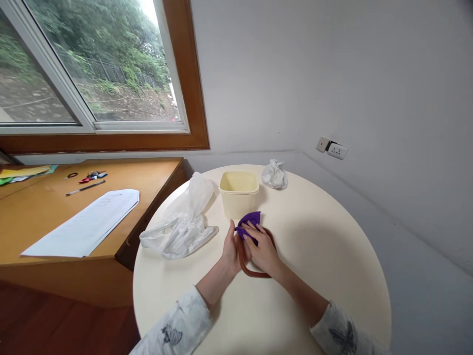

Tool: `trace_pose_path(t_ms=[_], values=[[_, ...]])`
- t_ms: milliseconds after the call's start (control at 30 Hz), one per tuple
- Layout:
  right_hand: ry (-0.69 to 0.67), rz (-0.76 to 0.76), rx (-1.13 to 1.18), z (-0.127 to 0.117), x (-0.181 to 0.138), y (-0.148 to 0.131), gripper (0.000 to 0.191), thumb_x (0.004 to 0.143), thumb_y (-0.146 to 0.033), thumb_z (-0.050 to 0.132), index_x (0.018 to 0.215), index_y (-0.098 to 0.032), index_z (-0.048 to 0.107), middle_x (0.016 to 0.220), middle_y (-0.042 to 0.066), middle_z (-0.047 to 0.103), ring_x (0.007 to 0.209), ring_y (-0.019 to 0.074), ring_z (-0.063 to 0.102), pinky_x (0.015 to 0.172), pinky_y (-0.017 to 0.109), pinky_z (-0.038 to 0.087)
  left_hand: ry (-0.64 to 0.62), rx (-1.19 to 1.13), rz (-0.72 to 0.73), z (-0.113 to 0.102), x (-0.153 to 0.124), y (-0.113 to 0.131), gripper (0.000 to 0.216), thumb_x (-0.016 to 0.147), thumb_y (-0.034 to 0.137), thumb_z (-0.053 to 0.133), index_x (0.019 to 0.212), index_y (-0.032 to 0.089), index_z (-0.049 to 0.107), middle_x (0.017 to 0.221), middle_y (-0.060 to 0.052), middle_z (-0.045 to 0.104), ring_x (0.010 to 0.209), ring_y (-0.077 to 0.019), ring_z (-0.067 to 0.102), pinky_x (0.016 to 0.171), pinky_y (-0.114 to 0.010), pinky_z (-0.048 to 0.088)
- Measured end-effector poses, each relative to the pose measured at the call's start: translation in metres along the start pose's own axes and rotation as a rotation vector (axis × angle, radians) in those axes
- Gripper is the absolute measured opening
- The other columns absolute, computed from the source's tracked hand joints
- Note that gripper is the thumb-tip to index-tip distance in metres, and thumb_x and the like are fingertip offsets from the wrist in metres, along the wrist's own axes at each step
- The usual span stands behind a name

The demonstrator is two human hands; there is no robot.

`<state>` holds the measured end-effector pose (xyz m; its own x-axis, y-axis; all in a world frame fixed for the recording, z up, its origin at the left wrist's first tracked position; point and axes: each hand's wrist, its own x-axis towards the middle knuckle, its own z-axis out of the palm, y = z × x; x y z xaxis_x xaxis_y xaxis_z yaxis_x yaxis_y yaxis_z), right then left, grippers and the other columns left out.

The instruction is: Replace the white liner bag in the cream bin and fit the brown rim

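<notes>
My left hand [232, 250] grips the left edge of a rounded lid [254, 274] with a brown rim, its thumb pointing up. Pressed against the far part of the lid is a purple cloth [253, 218], held under the fingers of my right hand [264, 250]. Much of the lid's middle is hidden by my right hand. Just beyond, a pale yellow plastic tub [239, 201] stands upright and uncovered on the round cream table [314, 276].
A white plastic bag [186, 227] lies crumpled at the table's left, and a smaller balled-up one [274, 175] at the back. On the wooden desk [155, 182] to the left are papers [88, 224], a pen [85, 188] and keys [94, 176]. A wall [414, 207] borders the right.
</notes>
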<state>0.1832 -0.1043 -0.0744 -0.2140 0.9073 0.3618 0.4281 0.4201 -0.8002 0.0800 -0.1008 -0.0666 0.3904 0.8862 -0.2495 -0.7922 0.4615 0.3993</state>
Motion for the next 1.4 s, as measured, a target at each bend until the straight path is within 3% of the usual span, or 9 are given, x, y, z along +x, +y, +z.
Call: trace_pose_path(t_ms=[233,367,567,733,1000,1100,1200,1300,1400], values=[[-0.096,-0.04,0.123,-0.003,-0.015,-0.023,0.027,0.085,-0.019,0.044,0.103,-0.022,0.063,0.103,0.004,0.065,0.101,0.0188,0.055,0.09,0.035,0.041,0.106,0.061,0.031,-0.001,-0.006,0.005,0.039,0.077,0.052,0.054,0.074,0.014,0.062,0.067,-0.003,0.067,0.061,-0.0165,0.062,0.064,-0.027,0.05],[-0.161,-0.098,0.061,-0.01,-0.026,-0.034,0.019,0.082,-0.016,0.045,0.083,-0.021,0.064,0.081,0.002,0.065,0.082,0.0175,0.056,0.082,0.033,0.039,0.006,0.146,0.065,0.008,-0.009,0.007,0.025,0.078,0.034,0.057,0.061,0.017,0.054,0.056,0.003,0.059,0.049,-0.0105,0.055,0.057,-0.023,0.047],[-0.282,-0.197,0.036,-0.025,-0.046,-0.043,0.019,0.078,-0.011,0.044,0.077,-0.021,0.059,0.075,0.0,0.063,0.074,0.0156,0.054,0.08,0.032,0.036,-0.005,0.173,0.025,0.008,-0.002,0.006,0.011,0.079,0.02,0.051,0.073,0.016,0.059,0.074,-0.004,0.066,0.073,-0.0193,0.065,0.08,-0.034,0.049],[-0.285,-0.217,-0.117,-0.042,-0.058,-0.027,0.017,0.075,-0.011,0.045,0.071,-0.021,0.058,0.068,0.0,0.06,0.069,0.015,0.052,0.077,0.033,0.036,-0.012,0.099,-0.005,-0.004,0.004,0.008,0.02,0.08,0.018,0.05,0.096,0.01,0.06,0.103,-0.015,0.066,0.105,-0.0258,0.059,0.095,-0.039,0.044],[0.089,0.0,-0.204,-0.077,-0.039,0.037,0.016,0.078,-0.022,0.045,0.067,-0.018,0.057,0.065,0.001,0.06,0.065,0.0159,0.054,0.074,0.034,0.039,0.009,0.052,-0.012,-0.017,0.012,0.009,0.025,0.082,0.019,0.049,0.103,0.007,0.056,0.116,-0.02,0.059,0.115,-0.0282,0.052,0.1,-0.042,0.04],[0.296,0.189,-0.058,-0.085,-0.02,0.042,0.027,0.083,-0.032,0.04,0.072,-0.016,0.059,0.064,0.002,0.06,0.062,0.0164,0.054,0.061,0.029,0.043,0.004,0.125,0.02,-0.016,0.011,0.007,0.028,0.083,0.022,0.049,0.106,0.007,0.056,0.117,-0.021,0.058,0.114,-0.0278,0.053,0.101,-0.041,0.039],[0.367,0.143,-0.024,-0.078,-0.002,0.036,0.03,0.085,-0.036,0.042,0.092,-0.016,0.063,0.088,0.006,0.067,0.082,0.0197,0.06,0.074,0.031,0.046,-0.022,0.2,0.039,-0.013,0.01,0.005,0.029,0.084,0.025,0.049,0.106,0.008,0.057,0.115,-0.018,0.06,0.11,-0.0269,0.056,0.102,-0.04,0.038],[0.184,-0.094,-0.109,-0.057,0.007,0.029,0.029,0.086,-0.028,0.044,0.108,-0.021,0.062,0.111,0.006,0.064,0.107,0.0208,0.055,0.095,0.037,0.039,-0.01,0.212,0.042,-0.012,0.01,0.004,0.023,0.085,0.025,0.049,0.098,0.01,0.06,0.108,-0.015,0.064,0.104,-0.0249,0.06,0.102,-0.04,0.038],[-0.045,-0.298,-0.191,-0.038,0.01,0.03,0.033,0.085,-0.017,0.041,0.11,-0.023,0.061,0.118,0.005,0.06,0.115,0.019,0.05,0.101,0.039,0.035,0.033,0.212,0.077,-0.011,0.01,0.004,0.019,0.085,0.024,0.05,0.091,0.011,0.062,0.097,-0.012,0.068,0.096,-0.021,0.063,0.101,-0.037,0.039]])
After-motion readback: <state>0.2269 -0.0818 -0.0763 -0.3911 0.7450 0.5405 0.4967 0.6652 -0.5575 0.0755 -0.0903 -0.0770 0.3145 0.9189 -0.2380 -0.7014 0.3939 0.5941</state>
